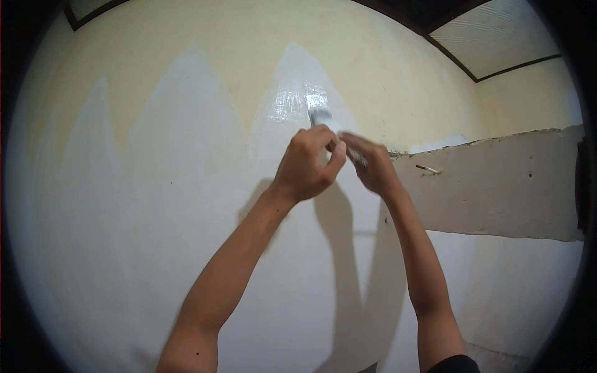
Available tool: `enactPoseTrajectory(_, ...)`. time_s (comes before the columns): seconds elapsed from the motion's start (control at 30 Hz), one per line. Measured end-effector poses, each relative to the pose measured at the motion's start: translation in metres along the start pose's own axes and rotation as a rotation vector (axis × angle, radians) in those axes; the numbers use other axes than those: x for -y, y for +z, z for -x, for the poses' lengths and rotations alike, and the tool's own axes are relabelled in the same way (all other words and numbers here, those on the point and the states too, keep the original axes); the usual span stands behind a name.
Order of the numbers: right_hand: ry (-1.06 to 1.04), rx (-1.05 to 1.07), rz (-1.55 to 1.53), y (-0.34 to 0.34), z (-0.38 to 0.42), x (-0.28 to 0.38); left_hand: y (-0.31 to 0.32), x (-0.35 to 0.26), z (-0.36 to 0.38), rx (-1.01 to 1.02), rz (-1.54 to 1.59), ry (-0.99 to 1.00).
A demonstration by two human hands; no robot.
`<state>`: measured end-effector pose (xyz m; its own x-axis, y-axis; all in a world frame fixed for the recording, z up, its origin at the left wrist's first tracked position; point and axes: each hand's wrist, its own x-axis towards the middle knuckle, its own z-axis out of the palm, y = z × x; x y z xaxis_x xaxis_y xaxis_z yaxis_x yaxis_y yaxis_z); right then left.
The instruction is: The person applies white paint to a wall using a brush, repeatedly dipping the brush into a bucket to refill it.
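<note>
A paintbrush (320, 116) is up against the wall, its grey-white head blurred. Just below the head, my left hand (306, 163) is closed in a pinch, thumb and forefinger meeting around what appears to be the handle. My right hand (375, 169) closes in from the right, fingers bent around the lower handle, where a pale strip shows. Most of the handle is hidden by the fingers. Around the brush head, a shiny wet patch of white paint (289, 102) lies within a pointed white area on the yellow wall (249, 68).
White paint rises in several peaks across the wall's left side. To the right, a rough grey-brown band (497, 186) projects, with a small peg (427, 169) sticking out. Dark ceiling trim (454, 59) runs overhead. Shadows of my arms fall on the wall below.
</note>
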<state>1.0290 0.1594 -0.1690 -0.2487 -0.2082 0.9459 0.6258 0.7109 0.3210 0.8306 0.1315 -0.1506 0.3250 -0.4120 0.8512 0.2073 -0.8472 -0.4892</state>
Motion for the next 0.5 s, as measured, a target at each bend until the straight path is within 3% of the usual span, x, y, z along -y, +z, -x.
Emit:
enactPoseTrajectory(0.07,0.041,0.084,0.008,-0.015,0.025,0.019,0.003,-0.008,0.007,0.049,-0.021,-0.022)
enactPoseTrajectory(0.17,0.021,0.005,0.027,-0.026,0.027,0.026,0.011,-0.007,0.01,0.034,-0.022,0.014)
enactPoseTrajectory(0.3,-0.07,-0.136,-0.038,-0.005,-0.026,-0.006,0.013,0.001,0.002,-0.049,-0.058,0.044)
enactPoseTrajectory(0.5,-0.141,-0.092,-0.036,0.02,-0.063,-0.024,0.007,0.005,-0.003,-0.046,-0.074,0.022)
